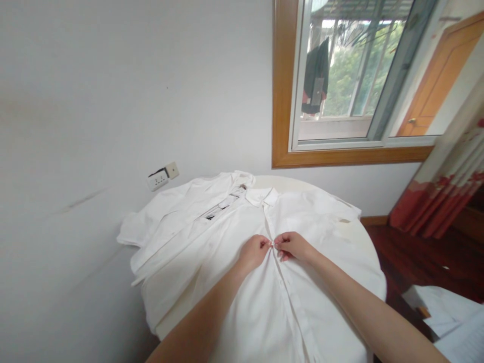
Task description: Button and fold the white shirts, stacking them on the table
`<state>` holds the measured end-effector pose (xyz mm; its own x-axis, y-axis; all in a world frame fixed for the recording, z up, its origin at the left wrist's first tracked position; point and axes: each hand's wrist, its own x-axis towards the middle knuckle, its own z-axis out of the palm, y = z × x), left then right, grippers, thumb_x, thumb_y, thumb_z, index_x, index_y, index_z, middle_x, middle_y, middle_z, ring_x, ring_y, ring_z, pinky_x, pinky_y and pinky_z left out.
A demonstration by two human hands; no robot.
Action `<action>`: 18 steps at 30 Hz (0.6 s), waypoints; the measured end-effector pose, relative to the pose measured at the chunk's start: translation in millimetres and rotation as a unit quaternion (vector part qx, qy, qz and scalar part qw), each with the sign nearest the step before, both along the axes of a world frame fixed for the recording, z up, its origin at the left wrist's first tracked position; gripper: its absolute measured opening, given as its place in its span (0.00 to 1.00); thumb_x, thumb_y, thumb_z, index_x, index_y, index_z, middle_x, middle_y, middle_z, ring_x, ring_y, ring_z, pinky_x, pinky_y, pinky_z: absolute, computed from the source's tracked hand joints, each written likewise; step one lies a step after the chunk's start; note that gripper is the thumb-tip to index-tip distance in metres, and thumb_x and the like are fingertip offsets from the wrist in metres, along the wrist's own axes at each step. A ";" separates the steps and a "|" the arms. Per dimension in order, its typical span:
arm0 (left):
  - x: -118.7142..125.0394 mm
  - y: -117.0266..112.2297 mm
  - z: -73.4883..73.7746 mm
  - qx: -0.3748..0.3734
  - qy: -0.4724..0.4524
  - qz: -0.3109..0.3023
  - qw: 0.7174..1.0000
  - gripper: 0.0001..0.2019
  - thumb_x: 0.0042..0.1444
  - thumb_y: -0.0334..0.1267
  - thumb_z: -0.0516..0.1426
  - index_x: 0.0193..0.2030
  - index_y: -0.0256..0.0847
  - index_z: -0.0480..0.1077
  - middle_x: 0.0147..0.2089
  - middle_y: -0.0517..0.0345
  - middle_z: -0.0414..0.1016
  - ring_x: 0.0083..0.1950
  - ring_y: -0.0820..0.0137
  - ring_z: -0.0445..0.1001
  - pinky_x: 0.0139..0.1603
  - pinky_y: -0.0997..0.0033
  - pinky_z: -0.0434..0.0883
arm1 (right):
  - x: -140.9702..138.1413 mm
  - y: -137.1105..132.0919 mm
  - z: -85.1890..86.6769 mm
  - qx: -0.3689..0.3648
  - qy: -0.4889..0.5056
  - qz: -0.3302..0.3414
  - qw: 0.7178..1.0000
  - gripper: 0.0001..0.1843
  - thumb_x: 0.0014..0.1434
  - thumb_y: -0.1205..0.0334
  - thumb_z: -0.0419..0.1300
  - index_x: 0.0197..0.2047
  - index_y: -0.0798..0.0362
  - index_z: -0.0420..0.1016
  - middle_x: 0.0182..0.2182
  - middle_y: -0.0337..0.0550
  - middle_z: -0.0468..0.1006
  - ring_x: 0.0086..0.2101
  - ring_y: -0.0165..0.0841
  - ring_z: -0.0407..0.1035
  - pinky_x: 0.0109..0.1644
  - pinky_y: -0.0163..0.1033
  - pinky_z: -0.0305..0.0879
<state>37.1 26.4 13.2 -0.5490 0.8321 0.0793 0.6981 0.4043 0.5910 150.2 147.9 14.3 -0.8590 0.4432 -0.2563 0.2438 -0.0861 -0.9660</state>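
Both hands are at the front opening (289, 296) of a white shirt (247, 297), which lies front up on a round table (372, 254) with its collar (260, 196) toward the wall (212, 91); the left hand (256, 250) and the right hand (294, 246) each pinch cloth there, fingertips nearly meeting. The step in hand looks like working a fastening, and the next move calls for a steady hold and small finger shifts. The shirt's lower end is cut off, and whether a button sits between the fingertips is hard to tell
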 end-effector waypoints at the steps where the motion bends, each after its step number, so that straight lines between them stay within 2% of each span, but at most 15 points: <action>1: 0.7 -0.3 1.1 -0.002 0.008 0.000 1.000 0.13 0.58 0.40 0.51 0.35 0.39 0.75 0.35 0.55 0.77 0.35 0.70 0.71 0.36 0.73 0.64 | 0.8 0.0 1.7 -0.007 -0.003 0.002 1.000 0.02 0.48 0.68 0.61 0.27 0.56 0.71 0.15 0.33 0.69 0.18 0.24 0.66 0.22 0.29 0.68; 6: 3.2 -0.5 3.0 -0.009 0.025 0.000 1.000 0.11 0.58 0.38 0.51 0.35 0.39 0.75 0.36 0.55 0.76 0.37 0.70 0.71 0.37 0.73 0.64 | 3.3 1.1 4.7 -0.006 -0.016 0.020 1.000 0.05 0.50 0.64 0.62 0.29 0.56 0.72 0.15 0.34 0.70 0.18 0.24 0.65 0.22 0.29 0.67; 13: 3.2 -0.6 1.0 0.014 0.026 0.001 1.000 0.09 0.58 0.36 0.53 0.35 0.40 0.74 0.36 0.56 0.73 0.38 0.71 0.70 0.39 0.74 0.64 | -0.8 5.0 -6.1 0.011 -0.008 0.006 1.000 0.03 0.50 0.66 0.61 0.29 0.56 0.72 0.15 0.33 0.70 0.17 0.24 0.64 0.21 0.29 0.66; 18: 2.2 -0.8 -0.5 0.016 0.017 -0.002 1.000 0.08 0.57 0.36 0.53 0.35 0.40 0.74 0.36 0.57 0.73 0.37 0.72 0.70 0.38 0.74 0.63 | 0.3 7.4 -4.2 0.008 0.004 0.004 1.000 0.03 0.49 0.66 0.61 0.29 0.56 0.71 0.15 0.32 0.70 0.17 0.24 0.64 0.22 0.29 0.66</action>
